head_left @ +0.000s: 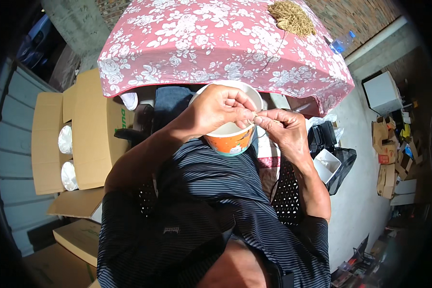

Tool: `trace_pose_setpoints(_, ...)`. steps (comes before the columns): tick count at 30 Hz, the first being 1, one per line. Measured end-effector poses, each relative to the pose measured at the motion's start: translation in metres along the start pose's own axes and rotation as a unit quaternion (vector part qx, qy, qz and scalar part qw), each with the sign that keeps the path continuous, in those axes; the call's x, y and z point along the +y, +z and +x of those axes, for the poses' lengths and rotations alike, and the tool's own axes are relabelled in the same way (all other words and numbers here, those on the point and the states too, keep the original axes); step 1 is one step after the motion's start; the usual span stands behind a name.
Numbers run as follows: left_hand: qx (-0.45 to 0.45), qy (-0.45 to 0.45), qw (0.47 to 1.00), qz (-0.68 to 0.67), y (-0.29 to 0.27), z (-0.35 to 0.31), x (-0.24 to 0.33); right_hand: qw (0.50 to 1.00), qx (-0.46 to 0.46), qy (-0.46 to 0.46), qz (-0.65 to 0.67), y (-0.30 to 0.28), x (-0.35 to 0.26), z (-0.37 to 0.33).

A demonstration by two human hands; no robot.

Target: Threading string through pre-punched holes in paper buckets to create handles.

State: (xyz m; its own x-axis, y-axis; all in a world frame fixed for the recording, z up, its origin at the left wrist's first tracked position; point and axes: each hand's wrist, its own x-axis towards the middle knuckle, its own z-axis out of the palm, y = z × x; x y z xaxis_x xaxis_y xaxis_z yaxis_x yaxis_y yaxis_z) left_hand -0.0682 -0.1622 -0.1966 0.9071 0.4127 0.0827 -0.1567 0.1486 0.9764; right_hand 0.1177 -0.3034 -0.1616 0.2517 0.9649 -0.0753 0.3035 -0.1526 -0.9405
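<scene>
Both of my hands meet over a round paper tub (230,143), white inside with an orange patterned outside, which stands at my lap. My left hand (220,108) pinches with thumb and forefinger at a thin tan strand (257,118). My right hand (285,128) grips the same strand close beside it, fingertips almost touching the left ones. The piece between them is tiny and mostly hidden by the fingers. At the far right of the table lies a tangled bundle of tan cord (292,19). The tub's bottom is out of sight behind my hands.
Ahead stands a table under a pink floral tablecloth (187,43), with a clear plastic bottle (342,44) at its right edge. Open cardboard boxes (89,129) crowd my left. A white bin (326,166) and black bags are on the floor to my right, with piled cartons (388,180) farther off.
</scene>
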Motion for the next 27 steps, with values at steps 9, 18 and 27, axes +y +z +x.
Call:
trace_pose_setpoints(9,0.017,-0.028,0.991,-0.132,0.001,0.000,-0.009,0.999,0.011,-0.025,0.045,-0.001,0.001,-0.004)
trace_pose_setpoints(18,0.040,-0.017,0.987,-0.157,-0.001,0.001,-0.011,0.999,-0.023,-0.037,-0.027,-0.008,0.004,-0.008)
trace_pose_setpoints(27,0.020,0.034,0.999,-0.015,0.009,0.001,-0.012,0.998,0.033,-0.056,0.026,0.008,0.014,0.002)
